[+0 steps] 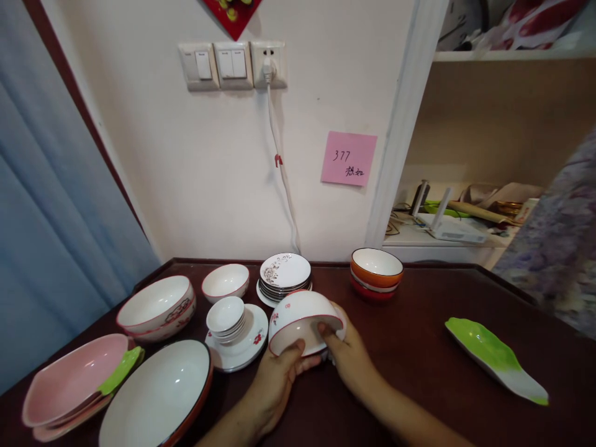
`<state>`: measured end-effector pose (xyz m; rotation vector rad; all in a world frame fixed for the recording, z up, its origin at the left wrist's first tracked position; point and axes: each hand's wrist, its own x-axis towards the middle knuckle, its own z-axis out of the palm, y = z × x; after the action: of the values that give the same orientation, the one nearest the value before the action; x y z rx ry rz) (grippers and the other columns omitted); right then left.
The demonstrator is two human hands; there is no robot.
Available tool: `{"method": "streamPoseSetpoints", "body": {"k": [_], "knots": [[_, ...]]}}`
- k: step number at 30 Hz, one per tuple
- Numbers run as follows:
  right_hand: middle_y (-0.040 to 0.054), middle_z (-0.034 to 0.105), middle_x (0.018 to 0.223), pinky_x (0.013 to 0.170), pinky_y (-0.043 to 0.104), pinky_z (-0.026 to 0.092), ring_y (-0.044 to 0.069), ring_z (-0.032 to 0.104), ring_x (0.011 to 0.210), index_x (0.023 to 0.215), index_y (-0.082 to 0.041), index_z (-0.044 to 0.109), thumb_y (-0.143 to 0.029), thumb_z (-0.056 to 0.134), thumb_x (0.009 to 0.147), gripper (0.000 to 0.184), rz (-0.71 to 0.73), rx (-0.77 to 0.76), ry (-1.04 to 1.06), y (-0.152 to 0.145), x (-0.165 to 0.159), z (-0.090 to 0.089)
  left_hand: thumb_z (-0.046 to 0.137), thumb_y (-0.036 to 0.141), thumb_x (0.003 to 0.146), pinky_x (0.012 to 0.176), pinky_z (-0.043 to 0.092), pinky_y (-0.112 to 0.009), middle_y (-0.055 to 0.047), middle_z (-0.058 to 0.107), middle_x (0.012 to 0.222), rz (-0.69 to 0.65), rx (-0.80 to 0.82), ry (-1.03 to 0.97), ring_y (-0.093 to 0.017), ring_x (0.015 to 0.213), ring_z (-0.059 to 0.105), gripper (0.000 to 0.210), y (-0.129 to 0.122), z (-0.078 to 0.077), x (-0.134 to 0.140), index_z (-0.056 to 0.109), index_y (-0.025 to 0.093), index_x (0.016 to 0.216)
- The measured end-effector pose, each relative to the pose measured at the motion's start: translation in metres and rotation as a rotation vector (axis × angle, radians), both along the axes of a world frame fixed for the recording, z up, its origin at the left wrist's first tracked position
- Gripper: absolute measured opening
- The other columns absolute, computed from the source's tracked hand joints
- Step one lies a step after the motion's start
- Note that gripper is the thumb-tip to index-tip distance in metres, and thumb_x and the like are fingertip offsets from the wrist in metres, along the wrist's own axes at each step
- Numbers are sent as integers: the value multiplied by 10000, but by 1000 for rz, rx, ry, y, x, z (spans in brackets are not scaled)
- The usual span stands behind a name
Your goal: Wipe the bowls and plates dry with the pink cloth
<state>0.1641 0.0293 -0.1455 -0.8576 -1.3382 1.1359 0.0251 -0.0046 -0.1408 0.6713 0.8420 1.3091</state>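
Both my hands hold a white bowl with a red rim and small red flowers, tilted so its opening faces me. My left hand grips its lower left edge, thumb over the rim. On the right side, my right hand is closed on it with the thumb inside. Behind the bowl stands a stack of plates with dark floral print. Left of it, a stack of small white dishes rests on white flowered plates. What lies under the held bowl is partly hidden.
At the left are a large floral bowl, a smaller bowl, a big white dish and pink dishes. Stacked orange and red bowls stand back right. A green leaf-shaped dish lies right on the dark table.
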Motion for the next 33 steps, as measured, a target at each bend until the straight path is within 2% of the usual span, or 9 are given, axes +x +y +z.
{"method": "streamPoseSetpoints", "body": {"k": [6,10,14,19,22,25,28,30,33], "knots": [[100,578,1252,1045,424,384,260,522,1209,1178,-221,595,-180,530,807,379,-170,250,-262,10,32,26,699,356,774,750,558,-431,-135,662,1188,-44,38,230,-313,1025,624,473,0,-1,5,592,187,1202],[84,579,1210,1022,394,413,242,538,1179,1159,-252,616,-155,504,830,361,-165,429,-342,1,33,36,734,362,728,747,549,-434,-151,704,1125,-11,-1,256,-342,1009,643,485,0,-3,6,634,151,1153],[115,543,1331,1032,412,422,266,505,1247,1260,-216,536,-286,560,843,423,-142,209,-123,-6,13,19,719,303,754,773,545,-421,-129,721,1106,-7,-9,108,-316,1010,654,467,1,-7,2,611,166,1187],[134,621,1250,904,439,510,291,608,1101,1330,-175,453,-379,603,803,584,27,-73,77,-3,-5,-4,677,258,803,816,541,-414,-119,699,1158,-14,55,21,-281,1027,646,490,-1,-7,-1,544,196,1271],[130,630,1227,958,460,468,293,600,1104,1268,-174,522,-322,590,787,509,-37,-46,8,5,7,7,711,259,768,826,542,-420,-139,684,1170,-76,12,85,-287,1029,636,475,-2,-3,0,581,163,1214],[113,605,1241,1029,434,403,267,555,1168,1173,-200,606,-210,555,787,389,-157,162,-168,9,26,27,722,271,751,793,546,-395,-142,678,1167,-98,20,180,-280,1020,628,513,-2,1,3,571,166,1231],[89,600,1210,1017,397,409,240,552,1163,1136,-232,635,-124,524,781,387,-172,350,-289,7,36,39,736,260,731,774,551,-392,-134,682,1150,-80,30,236,-287,1023,622,539,-2,2,5,568,177,1236],[92,589,1239,1032,398,399,242,540,1188,1163,-230,619,-130,540,783,401,-169,350,-263,4,33,37,731,259,734,781,557,-413,-139,686,1132,-60,12,224,-301,1029,621,491,-2,0,5,593,160,1194],[121,578,1300,1046,424,395,271,528,1222,1220,-198,571,-262,602,803,423,-146,177,-79,-1,16,21,707,259,762,787,562,-436,-132,685,1127,-5,-24,139,-300,1017,628,447,-2,-5,1,594,162,1183]]}}
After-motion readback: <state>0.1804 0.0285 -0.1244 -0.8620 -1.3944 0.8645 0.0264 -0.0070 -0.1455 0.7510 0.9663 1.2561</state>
